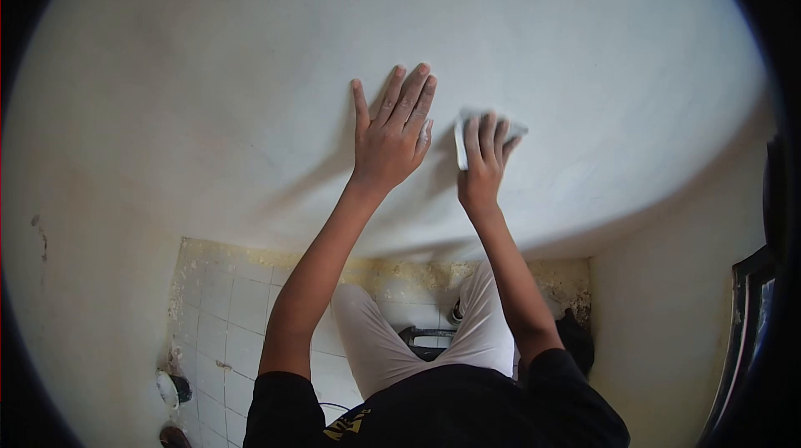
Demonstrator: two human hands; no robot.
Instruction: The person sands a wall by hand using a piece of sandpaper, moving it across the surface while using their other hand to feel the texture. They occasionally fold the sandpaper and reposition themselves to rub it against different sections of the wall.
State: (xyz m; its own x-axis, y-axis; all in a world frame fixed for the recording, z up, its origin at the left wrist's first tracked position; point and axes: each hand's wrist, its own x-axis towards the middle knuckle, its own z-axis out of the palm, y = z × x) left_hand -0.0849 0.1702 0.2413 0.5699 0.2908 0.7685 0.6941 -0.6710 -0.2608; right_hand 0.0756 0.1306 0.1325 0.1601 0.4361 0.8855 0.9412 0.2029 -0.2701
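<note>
My left hand (pixel 390 135) lies flat against the white plastered wall (pixel 250 98), fingers together and stretched upward, holding nothing. Just to its right, my right hand (pixel 484 160) presses a small pale sheet, apparently sandpaper (pixel 461 127), against the same wall. The sheet is blurred and mostly covered by my fingers, with its edges showing at the left and upper right. Both arms reach up from my black shirt.
Below me is a white tiled floor (pixel 225 306) with dirty, yellowed edges along the wall. A small round container (pixel 169 388) sits on the tiles at lower left. A dark frame (pixel 751 314) stands at the right edge by a side wall.
</note>
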